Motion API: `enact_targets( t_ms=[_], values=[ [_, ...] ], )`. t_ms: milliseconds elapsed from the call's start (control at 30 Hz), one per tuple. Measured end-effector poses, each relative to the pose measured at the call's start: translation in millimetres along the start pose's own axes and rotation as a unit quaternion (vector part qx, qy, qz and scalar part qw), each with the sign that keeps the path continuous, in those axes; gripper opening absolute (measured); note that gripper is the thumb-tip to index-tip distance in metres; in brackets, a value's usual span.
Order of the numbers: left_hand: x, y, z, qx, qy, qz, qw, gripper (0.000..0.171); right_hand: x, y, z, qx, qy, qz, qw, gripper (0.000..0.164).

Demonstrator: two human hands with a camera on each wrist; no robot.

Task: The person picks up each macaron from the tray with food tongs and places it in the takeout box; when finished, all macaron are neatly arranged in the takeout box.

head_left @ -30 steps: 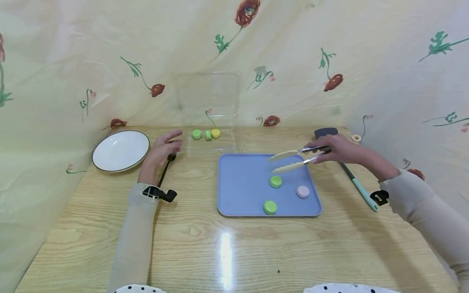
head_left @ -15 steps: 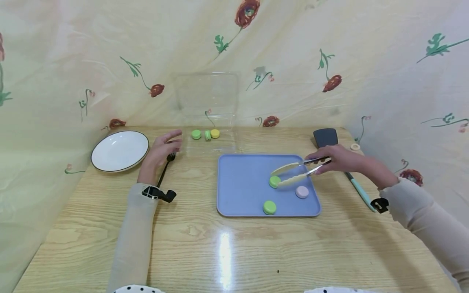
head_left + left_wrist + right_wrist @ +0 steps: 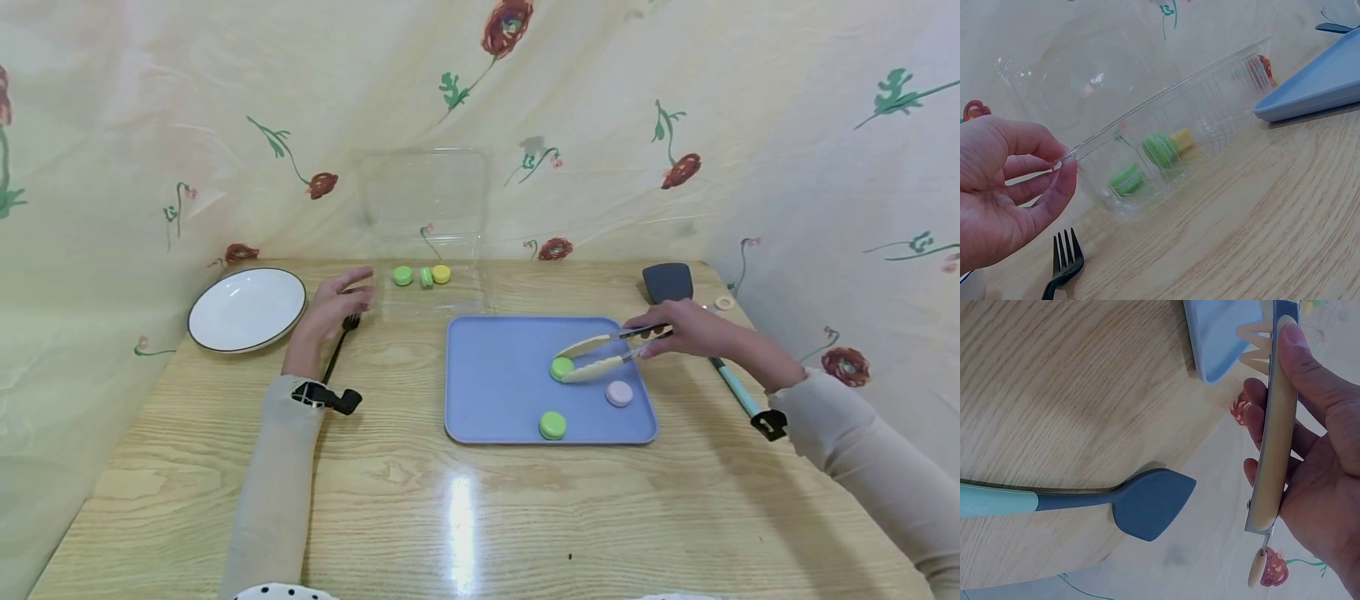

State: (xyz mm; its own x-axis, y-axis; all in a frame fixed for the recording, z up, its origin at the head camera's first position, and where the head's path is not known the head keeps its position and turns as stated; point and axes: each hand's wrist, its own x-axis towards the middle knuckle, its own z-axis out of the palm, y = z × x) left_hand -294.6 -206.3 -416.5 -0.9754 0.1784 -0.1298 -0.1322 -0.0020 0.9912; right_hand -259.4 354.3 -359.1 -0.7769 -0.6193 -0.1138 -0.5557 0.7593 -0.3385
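Observation:
My left hand [image 3: 1013, 187] pinches the corner of a clear plastic box [image 3: 1225, 84] between thumb and fingers. The box's lid stands raised at the back; green macarons [image 3: 1160, 150] and a yellow macaron [image 3: 441, 274] sit inside. In the right wrist view, my right hand [image 3: 1329, 419] grips kitchen tongs [image 3: 1279, 437] by the handles. Seen from the head, the tongs' pale tips lie on either side of a green macaron [image 3: 561, 369] on the blue tray [image 3: 487, 392]. A second green macaron [image 3: 552, 425] and a pale lilac macaron [image 3: 619, 393] lie nearer the tray's front.
A white dark-rimmed plate [image 3: 247, 310] stands at the back left. Between it and the box lies a black fork [image 3: 1069, 259], close below my left hand. A spatula [image 3: 1150, 503] with a mint handle lies right of the tray, partly under my right arm.
My right hand has lowered the tongs towards the tray, and their tips have come down around the green macaron and drawn closer together. My left hand keeps its place at the box.

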Motion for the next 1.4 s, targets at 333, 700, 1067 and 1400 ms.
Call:
enact_targets(
  t_ms=[333,700,1067,1400],
  values=[
    [0.2,-0.6,-1.0,0.005,-0.003,0.002,1.0000,0.060,4.3,-1.9,-3.4,-0.003,0.015,0.000,1.000,0.048],
    [2.6,-2.1,-2.2,0.001,-0.003,0.000,1.0000,0.061,21.8,-12.8,-10.9,-0.006,0.049,0.015,0.999,0.050],
    [1.4,-1.7,-3.1,0.004,-0.006,0.003,1.0000,0.061,63.5,-32.7,-27.6,0.005,0.109,0.032,0.993,0.051],
    [2.0,-1.8,-2.1,-0.004,-0.002,0.007,1.0000,0.060,115.7,-46.8,-37.8,0.005,0.113,0.046,0.993,0.059]
  ],
)
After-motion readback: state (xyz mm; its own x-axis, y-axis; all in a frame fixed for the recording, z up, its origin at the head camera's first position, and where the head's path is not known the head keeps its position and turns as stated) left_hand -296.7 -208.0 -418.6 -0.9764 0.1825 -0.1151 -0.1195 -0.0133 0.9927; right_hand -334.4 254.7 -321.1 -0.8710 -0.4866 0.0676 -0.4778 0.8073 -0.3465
